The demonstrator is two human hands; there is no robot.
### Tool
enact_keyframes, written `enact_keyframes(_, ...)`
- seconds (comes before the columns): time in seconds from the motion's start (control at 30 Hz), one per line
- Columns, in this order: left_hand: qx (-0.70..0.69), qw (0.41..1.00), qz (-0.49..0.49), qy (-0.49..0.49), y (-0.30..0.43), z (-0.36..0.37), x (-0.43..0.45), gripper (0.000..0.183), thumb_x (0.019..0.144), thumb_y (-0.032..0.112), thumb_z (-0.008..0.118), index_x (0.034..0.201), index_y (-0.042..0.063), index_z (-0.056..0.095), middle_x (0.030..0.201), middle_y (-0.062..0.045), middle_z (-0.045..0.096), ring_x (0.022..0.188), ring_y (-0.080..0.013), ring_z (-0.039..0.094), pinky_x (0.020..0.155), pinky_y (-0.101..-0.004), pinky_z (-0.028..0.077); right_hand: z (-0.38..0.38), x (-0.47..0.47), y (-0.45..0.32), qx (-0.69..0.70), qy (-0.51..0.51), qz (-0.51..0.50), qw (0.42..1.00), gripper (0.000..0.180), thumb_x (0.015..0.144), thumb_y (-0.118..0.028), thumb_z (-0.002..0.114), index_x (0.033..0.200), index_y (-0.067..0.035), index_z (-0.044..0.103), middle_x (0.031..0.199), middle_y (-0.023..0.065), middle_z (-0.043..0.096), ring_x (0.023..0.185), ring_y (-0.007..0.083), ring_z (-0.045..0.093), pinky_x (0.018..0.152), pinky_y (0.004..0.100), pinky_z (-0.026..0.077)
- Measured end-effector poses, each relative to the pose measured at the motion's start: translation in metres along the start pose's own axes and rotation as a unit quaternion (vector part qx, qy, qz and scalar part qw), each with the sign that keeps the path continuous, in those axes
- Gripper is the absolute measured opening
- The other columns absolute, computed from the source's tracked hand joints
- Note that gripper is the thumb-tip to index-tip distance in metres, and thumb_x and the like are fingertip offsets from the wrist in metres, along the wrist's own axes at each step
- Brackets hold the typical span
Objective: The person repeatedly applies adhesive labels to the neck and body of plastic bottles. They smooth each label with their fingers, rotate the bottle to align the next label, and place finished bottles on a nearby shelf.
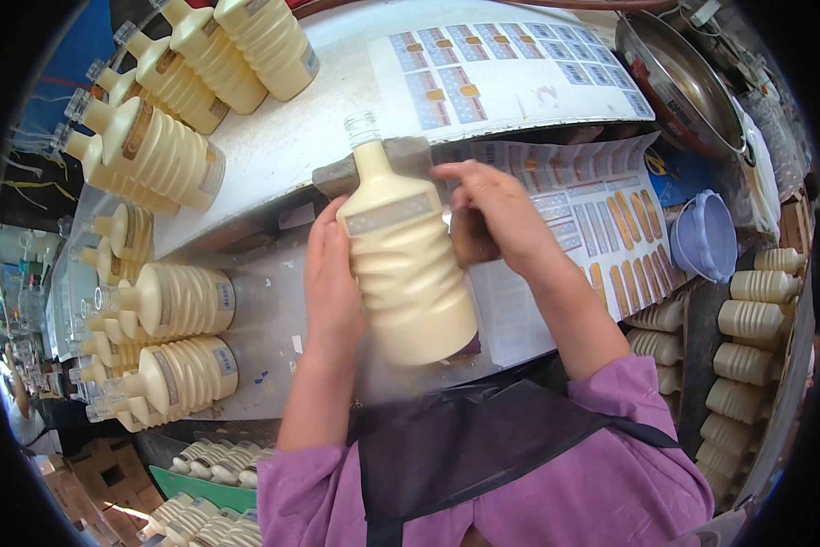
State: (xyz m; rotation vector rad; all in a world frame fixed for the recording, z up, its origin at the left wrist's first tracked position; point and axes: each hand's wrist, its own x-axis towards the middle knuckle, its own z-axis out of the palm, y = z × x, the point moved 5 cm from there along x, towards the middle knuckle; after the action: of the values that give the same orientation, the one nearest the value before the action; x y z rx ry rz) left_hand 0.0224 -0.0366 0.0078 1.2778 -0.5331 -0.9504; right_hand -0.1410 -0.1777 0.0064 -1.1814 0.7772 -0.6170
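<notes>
A cream ribbed bottle [410, 273] with a clear threaded neck lies before me, its neck pointing away. A pale speckled label strip [390, 213] runs across its shoulder. My left hand [334, 273] rests along the bottle's left side, fingers near the shoulder. My right hand [488, 212] is at the right of the shoulder, fingers bent and partly blurred; whether they touch the bottle is unclear. Beneath the bottle's shoulder shows a grey cloth-like pad [338, 179]. To the right, sheets of gold and silver stickers [615, 232] lie under my right forearm.
Similar bottles stand on the white table [300, 130] at upper left and on the left worktop [266, 273]. Another sticker sheet [505, 89] lies at the back. A metal basin [690, 75], a lilac bucket [705, 236] and racked bottles [751, 321] are at right. A co-worker [30, 417] is at far left.
</notes>
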Motion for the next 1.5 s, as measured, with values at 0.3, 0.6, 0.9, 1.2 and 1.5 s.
enact_keyframes(0.3, 0.181, 0.981, 0.074, -0.002, 0.008, 0.013, -0.042, 0.099, 0.088, 0.015, 0.070, 0.165, 0.005, 0.009, 0.146, -0.022, 0.051, 0.132, -0.0284, 0.054, 0.113, -0.0396, 0.043, -0.023, -0.022, -0.014, 0.131, 0.075, -0.059, 0.987, 0.028, 0.098, -0.007, 0.067, 0.124, 0.001, 0.064, 0.113, 0.0050, 0.070, 0.099, 0.0095, 0.065, 0.088, 0.0243, 0.052)
enact_keyframes(0.6, 0.087, 0.995, 0.021, -0.036, -0.004, 0.009, -0.030, 0.100, 0.081, 0.015, 0.073, 0.163, 0.002, 0.017, 0.149, -0.019, 0.048, 0.133, -0.0265, 0.054, 0.111, -0.0404, 0.046, 0.005, -0.031, -0.015, -0.021, 0.082, -0.140, 0.987, 0.029, 0.096, 0.001, 0.069, 0.124, 0.003, 0.067, 0.113, 0.0079, 0.073, 0.101, 0.0107, 0.068, 0.089, 0.0247, 0.055)
enact_keyframes(0.9, -0.020, 0.996, -0.037, -0.083, -0.008, 0.002, -0.038, 0.085, 0.088, 0.019, 0.073, 0.158, 0.001, 0.029, 0.144, -0.015, 0.054, 0.129, -0.0239, 0.057, 0.108, -0.0380, 0.048, 0.038, -0.074, -0.046, -0.363, 0.097, -0.519, 0.768, 0.024, 0.082, -0.006, 0.072, 0.105, -0.006, 0.074, 0.099, 0.0107, 0.076, 0.088, 0.0270, 0.075, 0.075, 0.0380, 0.059)
enact_keyframes(1.2, 0.222, 0.973, 0.065, 0.024, 0.012, 0.012, -0.046, 0.077, 0.086, 0.023, 0.082, 0.150, 0.005, 0.043, 0.124, -0.016, 0.069, 0.110, -0.0257, 0.070, 0.092, -0.0383, 0.057, 0.077, -0.088, -0.070, -0.458, 0.009, -0.590, 0.665, 0.029, 0.077, -0.010, 0.072, 0.105, -0.004, 0.074, 0.102, 0.0107, 0.075, 0.094, 0.0251, 0.075, 0.077, 0.0360, 0.057)
enact_keyframes(1.5, 0.288, 0.946, 0.150, -0.003, 0.005, 0.010, -0.044, 0.074, 0.091, 0.023, 0.074, 0.154, 0.007, 0.038, 0.125, -0.020, 0.069, 0.113, -0.0348, 0.070, 0.092, -0.0433, 0.055, 0.121, -0.092, -0.076, -0.544, -0.071, -0.536, 0.642, 0.031, 0.073, -0.005, 0.070, 0.104, -0.004, 0.076, 0.099, 0.0112, 0.075, 0.090, 0.0243, 0.074, 0.074, 0.0354, 0.055)
